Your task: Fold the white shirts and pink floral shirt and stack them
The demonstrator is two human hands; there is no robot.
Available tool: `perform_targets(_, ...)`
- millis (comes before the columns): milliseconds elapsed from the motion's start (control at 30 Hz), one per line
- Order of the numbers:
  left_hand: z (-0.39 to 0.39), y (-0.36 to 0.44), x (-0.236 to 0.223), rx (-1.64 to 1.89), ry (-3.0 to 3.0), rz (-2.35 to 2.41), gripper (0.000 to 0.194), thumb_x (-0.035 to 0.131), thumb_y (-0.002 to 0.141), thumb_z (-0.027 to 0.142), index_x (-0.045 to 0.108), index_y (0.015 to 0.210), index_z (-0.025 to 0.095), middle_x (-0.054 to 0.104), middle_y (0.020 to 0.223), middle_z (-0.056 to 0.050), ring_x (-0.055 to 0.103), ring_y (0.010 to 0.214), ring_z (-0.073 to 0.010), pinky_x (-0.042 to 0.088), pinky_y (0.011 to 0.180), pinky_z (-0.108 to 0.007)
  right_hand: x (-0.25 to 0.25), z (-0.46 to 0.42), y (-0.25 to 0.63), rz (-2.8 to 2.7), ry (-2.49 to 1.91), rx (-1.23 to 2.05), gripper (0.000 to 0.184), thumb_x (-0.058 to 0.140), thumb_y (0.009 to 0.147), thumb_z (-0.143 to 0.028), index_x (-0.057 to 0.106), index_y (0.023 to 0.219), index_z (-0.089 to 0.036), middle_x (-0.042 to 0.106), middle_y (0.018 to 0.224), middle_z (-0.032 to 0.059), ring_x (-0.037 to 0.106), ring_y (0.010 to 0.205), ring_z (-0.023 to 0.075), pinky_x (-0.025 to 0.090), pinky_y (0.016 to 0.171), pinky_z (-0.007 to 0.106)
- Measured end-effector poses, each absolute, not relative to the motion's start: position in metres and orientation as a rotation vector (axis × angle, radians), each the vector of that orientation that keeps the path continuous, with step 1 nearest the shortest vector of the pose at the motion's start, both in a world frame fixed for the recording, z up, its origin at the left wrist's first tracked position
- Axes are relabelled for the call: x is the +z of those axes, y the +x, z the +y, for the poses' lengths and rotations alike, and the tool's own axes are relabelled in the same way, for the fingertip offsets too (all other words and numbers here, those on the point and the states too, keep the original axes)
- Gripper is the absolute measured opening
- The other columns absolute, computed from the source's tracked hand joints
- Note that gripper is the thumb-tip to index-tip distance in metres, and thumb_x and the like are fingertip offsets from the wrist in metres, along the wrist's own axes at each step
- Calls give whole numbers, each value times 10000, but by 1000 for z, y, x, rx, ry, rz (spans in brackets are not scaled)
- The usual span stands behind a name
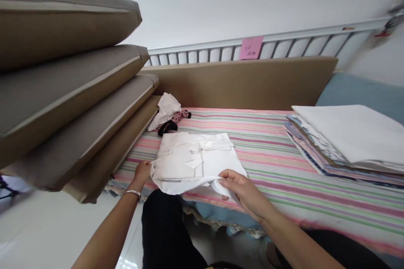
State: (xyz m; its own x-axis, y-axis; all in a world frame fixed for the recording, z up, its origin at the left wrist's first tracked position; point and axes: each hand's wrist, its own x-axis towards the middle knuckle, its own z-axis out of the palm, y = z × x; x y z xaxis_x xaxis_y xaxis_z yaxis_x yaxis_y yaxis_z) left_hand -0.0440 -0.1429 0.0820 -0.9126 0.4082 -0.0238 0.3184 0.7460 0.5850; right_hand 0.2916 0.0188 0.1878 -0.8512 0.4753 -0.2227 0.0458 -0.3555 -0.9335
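Observation:
A white garment [181,159], perhaps a shirt, lies partly folded on a striped sheet [268,147]. My left hand [143,172] pinches its near left corner. At the near right, my right hand [235,183] grips the front edge, which is lifted off the sheet and sags between both hands. Several layers of white cloth lie flat on top. What is under the garment cannot be seen. Just beyond it are a crumpled white cloth [167,109] and a dark pink patterned cloth with black parts [176,119].
On the right lies a stack of folded clothes [353,143], a white piece on top. Large brown cushions [75,80] are piled at the left. A long brown cushion [240,80] leans on the white rail [198,54], which carries a pink note [251,47].

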Motion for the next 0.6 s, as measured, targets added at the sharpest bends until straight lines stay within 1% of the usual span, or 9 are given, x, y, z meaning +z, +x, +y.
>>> perform_targets(67, -139, -49, 80, 961, 557, 2751, 215, 467, 747, 238, 651, 787, 134, 692, 758, -57, 619, 684, -155, 405, 556, -210, 195, 27, 289, -1508, -685, 2280, 313, 737, 636, -404, 576, 777, -176, 571, 708, -9, 512, 638, 108, 450, 548, 217)
perform_targets(167, -133, -59, 80, 1029, 532, 2695, 226, 486, 741, 271, 658, 794, 134, 688, 716, -41, 611, 607, -142, 408, 517, -210, 206, 37, 286, -1425, -699, 2268, 322, 757, 620, -387, 572, 783, -179, 584, 735, -10, 531, 647, 113, 467, 576, 234)
perform_targets(267, -130, -70, 80, 1036, 514, 2676, 170, 525, 727, 245, 658, 756, 142, 679, 683, -28, 607, 586, -136, 418, 535, -215, 215, 38, 282, -1411, -674, 2259, 340, 762, 615, -379, 552, 790, -176, 596, 728, -12, 554, 644, 117, 470, 616, 251)
perform_targets(333, -130, -77, 78, 1004, 497, 2676, 107, 563, 724, 212, 643, 717, 142, 664, 658, -22, 603, 596, -135, 430, 571, -226, 215, 32, 278, -1451, -648, 2285, 335, 743, 637, -389, 535, 792, -175, 606, 690, -11, 560, 616, 115, 459, 627, 253)
perform_targets(400, -131, -82, 74, 964, 475, 2669, 75, 602, 731, 200, 623, 698, 136, 640, 635, -6, 595, 606, -130, 447, 616, -248, 210, 19, 272, -1506, -657, 2335, 331, 726, 650, -393, 520, 798, -180, 611, 663, -16, 561, 582, 111, 439, 606, 244)
perform_targets(500, -135, -85, 69, 940, 426, 2638, 133, 623, 767, 249, 601, 710, 131, 614, 636, 19, 586, 616, -118, 471, 662, -283, 197, -6, 260, -1640, -682, 2403, 312, 700, 659, -384, 512, 810, -185, 622, 675, -17, 570, 575, 117, 407, 562, 230)
perform_targets(600, -140, -84, 65, 973, 356, 2599, 169, 609, 796, 283, 590, 720, 133, 606, 657, 25, 579, 622, -109, 481, 668, -291, 181, -30, 251, -1859, -647, 2386, 216, 647, 687, -324, 532, 793, -175, 599, 645, -24, 543, 560, 104, 355, 530, 209)
